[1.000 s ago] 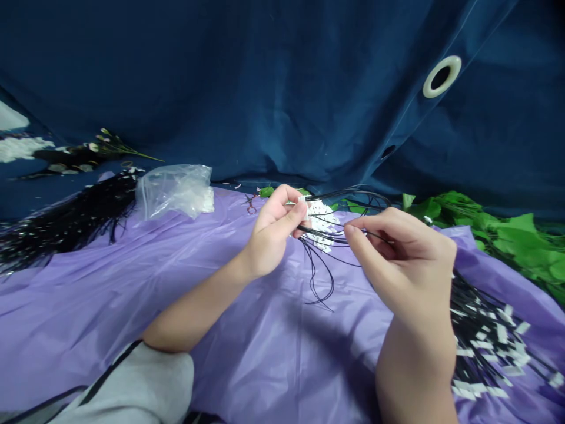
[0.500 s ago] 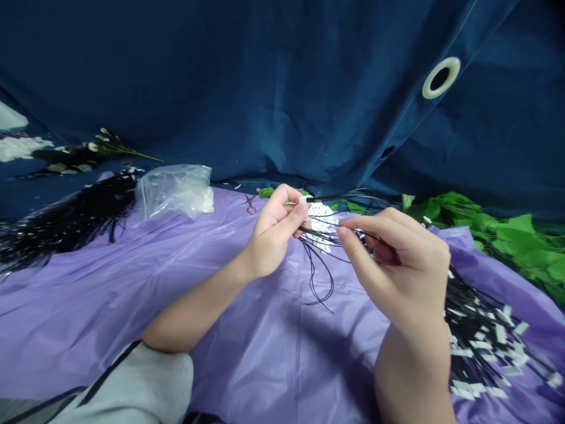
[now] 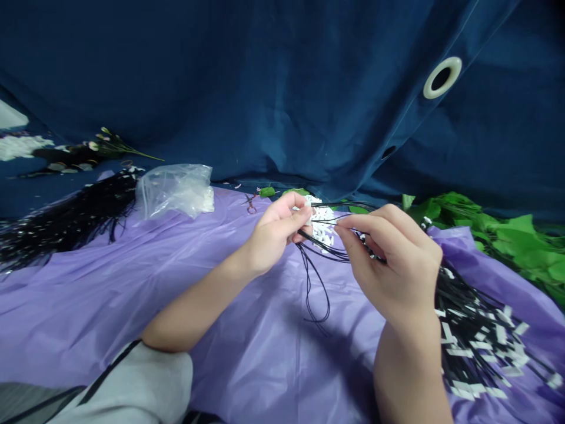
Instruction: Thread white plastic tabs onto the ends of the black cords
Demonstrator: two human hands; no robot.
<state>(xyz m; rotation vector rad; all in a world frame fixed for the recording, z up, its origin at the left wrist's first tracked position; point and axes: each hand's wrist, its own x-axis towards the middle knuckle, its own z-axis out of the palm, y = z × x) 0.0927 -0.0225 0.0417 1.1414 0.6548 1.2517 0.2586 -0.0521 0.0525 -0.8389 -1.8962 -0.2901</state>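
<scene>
Thin black cords (image 3: 329, 254) stretch between my two hands above a purple plastic sheet (image 3: 247, 318). My left hand (image 3: 280, 232) is closed around the bundle, with a small white piece partly hidden at its fingertips. A loop of cord (image 3: 327, 300) dangles below it. Thumb and forefinger of my right hand (image 3: 392, 259) pinch a cord to the right of the left hand; its other fingers are curled by more cords. Behind the cords lies a heap of small white pieces (image 3: 324, 235).
A clear plastic bag (image 3: 174, 191) and small scissors (image 3: 251, 205) lie at the back. Black strands (image 3: 75, 215) spread at left; black cords with white tags (image 3: 481, 341) lie at right. Green leaves (image 3: 507, 235) edge the back right. A blue curtain (image 3: 265, 88) hangs behind.
My left fingertips have lowered slightly, and the white piece there is less visible. My right hand has shifted slightly left. The dangling cord loop hangs lower.
</scene>
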